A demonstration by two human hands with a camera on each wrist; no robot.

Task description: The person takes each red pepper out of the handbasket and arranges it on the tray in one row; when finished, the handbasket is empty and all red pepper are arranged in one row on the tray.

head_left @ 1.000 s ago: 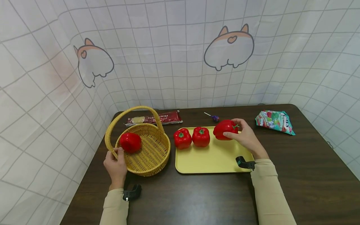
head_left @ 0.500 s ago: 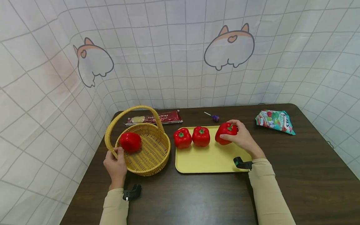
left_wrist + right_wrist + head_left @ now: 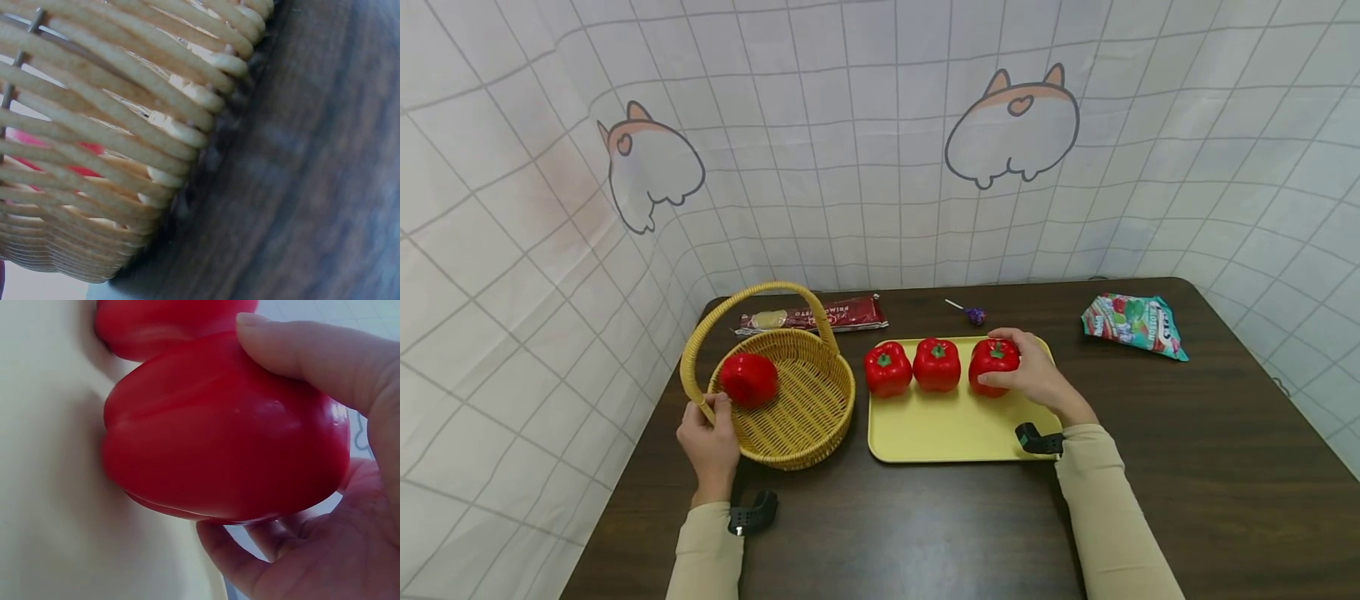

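My right hand [image 3: 1030, 371] grips a red bell pepper [image 3: 989, 367] on the yellow tray [image 3: 940, 433], thumb on one side and fingers on the other. In the right wrist view this pepper [image 3: 219, 437] stands stem up, its base right at the tray surface. Two more red bell peppers [image 3: 887, 369] [image 3: 937, 364] stand in a row to its left. My left hand [image 3: 709, 437] holds the wicker basket [image 3: 808, 446] at the foot of its handle, on the left side. Inside the basket a red bell pepper [image 3: 748, 379] lies on its side. The left wrist view shows the woven wall [image 3: 125, 125] close up, without the hand.
Behind the basket lies a long dark red snack packet [image 3: 850, 313]. A purple lollipop [image 3: 975, 316] is behind the tray, and a teal candy bag [image 3: 1135, 323] lies at the back right. A white grid-patterned curtain [image 3: 880, 167] surrounds the dark wooden table [image 3: 925, 533].
The right hand has moved left and turned the pepper from lying sideways to upright, bringing it down onto the tray beside the other two. The left hand and basket have stayed put.
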